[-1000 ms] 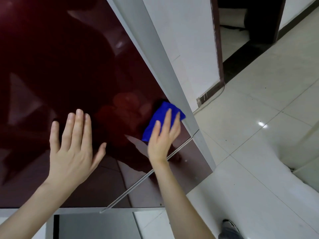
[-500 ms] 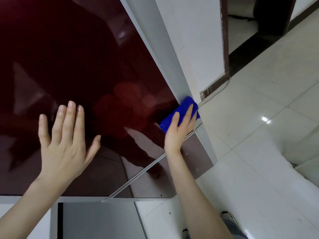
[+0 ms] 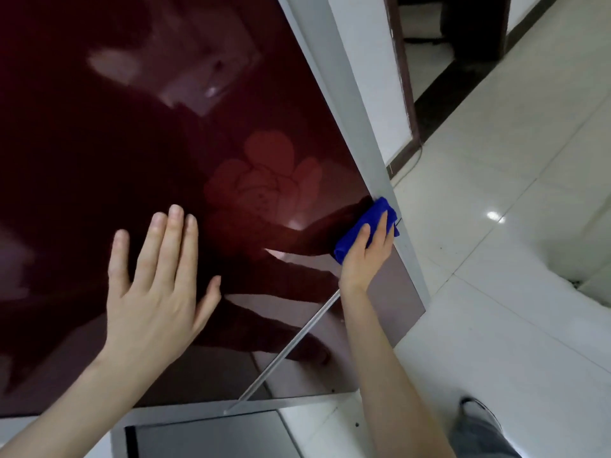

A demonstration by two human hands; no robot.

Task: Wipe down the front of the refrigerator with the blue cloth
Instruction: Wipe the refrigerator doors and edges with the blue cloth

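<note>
The refrigerator front (image 3: 139,137) is glossy dark red with a faint flower print and fills the left of the head view. Its grey side edge (image 3: 350,104) runs diagonally down to the right. My right hand (image 3: 365,256) presses the folded blue cloth (image 3: 367,226) flat against the door, right at that grey edge, just above the silver seam (image 3: 297,338) between the two doors. My left hand (image 3: 162,282) lies flat on the door to the left, fingers spread, holding nothing.
White glossy floor tiles (image 3: 496,325) stretch to the right. A dark doorway (image 3: 463,44) with a brown frame opens at the top right. A cable (image 3: 410,166) runs along the wall base. My shoe and trouser leg (image 3: 479,428) are at the bottom right.
My right hand slid the blue cloth to the right across the door, up to its grey edge. My left hand stayed flat on the door.
</note>
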